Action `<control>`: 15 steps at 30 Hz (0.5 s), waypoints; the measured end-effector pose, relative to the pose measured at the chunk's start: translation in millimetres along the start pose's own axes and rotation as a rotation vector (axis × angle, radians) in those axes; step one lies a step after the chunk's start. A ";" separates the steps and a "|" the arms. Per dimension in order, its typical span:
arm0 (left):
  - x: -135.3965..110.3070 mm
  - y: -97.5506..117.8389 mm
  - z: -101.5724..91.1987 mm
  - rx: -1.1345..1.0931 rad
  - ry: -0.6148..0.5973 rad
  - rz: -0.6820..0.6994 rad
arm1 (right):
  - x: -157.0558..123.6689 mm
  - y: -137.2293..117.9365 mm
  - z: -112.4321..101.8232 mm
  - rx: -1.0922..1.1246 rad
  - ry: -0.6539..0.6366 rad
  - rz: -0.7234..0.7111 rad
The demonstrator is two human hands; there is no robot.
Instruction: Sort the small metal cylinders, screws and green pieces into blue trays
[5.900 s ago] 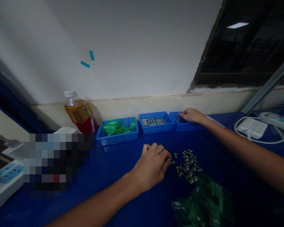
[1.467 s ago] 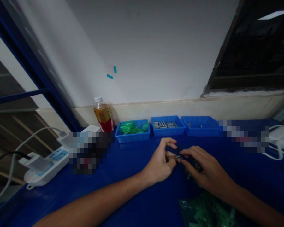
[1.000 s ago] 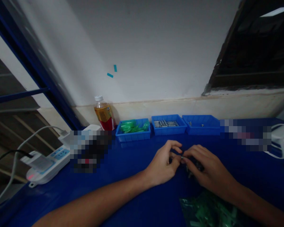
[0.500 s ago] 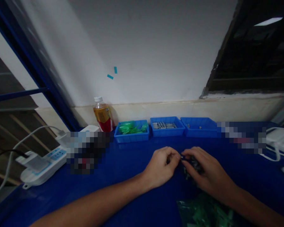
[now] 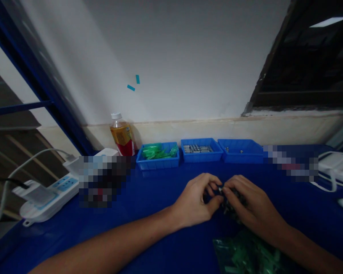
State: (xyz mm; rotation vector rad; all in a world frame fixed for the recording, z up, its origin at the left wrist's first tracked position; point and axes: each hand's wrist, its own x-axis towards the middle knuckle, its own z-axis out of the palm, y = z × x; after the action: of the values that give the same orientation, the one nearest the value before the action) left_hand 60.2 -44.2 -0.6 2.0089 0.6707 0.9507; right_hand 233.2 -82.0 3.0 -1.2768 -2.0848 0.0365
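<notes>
My left hand [image 5: 200, 199] is curled above the blue tabletop, a gap showing between its thumb and fingertips. Close against it, my right hand [image 5: 251, 203] pinches a small shiny metal part [image 5: 220, 189] at its fingertips. That part sits right by the left fingertips; its exact kind is too small to tell. Beneath the right palm lies a pile of small dark and silvery metal pieces [image 5: 226, 208], partly hidden by the hand. A clear plastic bag with green contents [image 5: 240, 254] rests in front of the right wrist.
Along the wall stand a blue bin [image 5: 157, 163] of green plastic pieces, another [image 5: 202, 156] of metal pins, and a third [image 5: 246, 156] holding a few small parts. A drink bottle [image 5: 122, 137] and a power strip [image 5: 50, 196] with cables are on the left. White devices [image 5: 338, 169] lie right.
The left thumb and fingertips have moved apart from their pinch. My right fingers have closed together around the small metal part. The view has shifted slightly.
</notes>
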 end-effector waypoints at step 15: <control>2.2 0.6 -5.7 -0.001 -0.117 -0.142 | -1.2 -0.6 -0.6 -0.096 0.012 -0.147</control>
State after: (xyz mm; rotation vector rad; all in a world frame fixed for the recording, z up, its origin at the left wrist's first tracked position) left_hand 57.0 -40.4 3.0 1.9706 0.7368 0.7440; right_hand 233.4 -83.4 3.0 -1.1730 -2.1870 -0.1378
